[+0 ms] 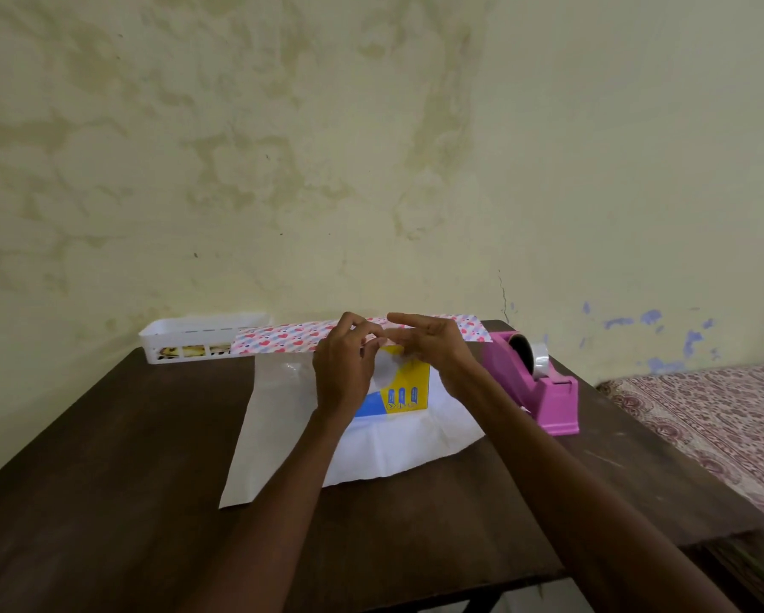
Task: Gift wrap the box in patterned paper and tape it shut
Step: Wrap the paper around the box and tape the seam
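Left hand (345, 373) pinching clear tape strip (387, 370) at top edge of yellow-blue box (409, 391), right hand (435, 347) close beside, forefinger straight, grip indeterminate, box centre frame on heart-patterned paper (283, 435), white side up, pink tape dispenser (544, 391) right, white basket (194, 334) left, dark table (106, 457).

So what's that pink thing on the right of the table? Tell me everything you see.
A tape dispenser, pink, seemingly plastic, with a humped body and stepped foot. A roll of clear tape sits upright on its dark hub. It stands upright on the dark wooden table near the right edge, beside the wrapping paper. The left hand and right hand are clear of it.
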The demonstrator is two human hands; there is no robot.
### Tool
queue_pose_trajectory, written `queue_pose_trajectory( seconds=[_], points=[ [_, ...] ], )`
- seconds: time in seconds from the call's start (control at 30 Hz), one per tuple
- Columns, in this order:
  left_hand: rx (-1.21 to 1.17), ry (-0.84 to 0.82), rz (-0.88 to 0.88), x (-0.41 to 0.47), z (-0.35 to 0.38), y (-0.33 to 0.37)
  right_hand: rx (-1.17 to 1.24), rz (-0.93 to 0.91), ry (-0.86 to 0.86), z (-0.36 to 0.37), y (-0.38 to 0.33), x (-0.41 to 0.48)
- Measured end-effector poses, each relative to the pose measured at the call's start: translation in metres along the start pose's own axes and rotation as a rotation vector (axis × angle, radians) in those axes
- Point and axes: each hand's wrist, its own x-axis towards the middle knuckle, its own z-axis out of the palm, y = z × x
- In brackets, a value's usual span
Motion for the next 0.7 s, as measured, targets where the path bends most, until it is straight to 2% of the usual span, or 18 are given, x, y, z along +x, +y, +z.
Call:
queue_pose_trajectory(
  seconds=[0.13,0.3,0.37,0.53,0.7],
  points=[
    [-0.006,0.009,0.003,0.000,0.003,-0.002,0.103,0.072,-0.021,-0.009,-0.004,-0.001],
    [-0.015,0.013,0.001,0.000,0.004,-0.004,0.061,0.062,0.092,-0.001,0.001,-0.002],
    [-0.026,0.017,0.006,0.000,0.004,-0.004,-0.051,-0.037,0.140,0.001,0.008,0.001],
    [-0.021,0.019,0.008,0.000,0.003,-0.003,-0.508,-0.250,0.239,0.014,0.009,0.002],
    [-0.046,0.021,0.004,0.000,0.003,-0.003,-0.566,-0.244,0.312,0.022,0.011,0.002]
  ],
)
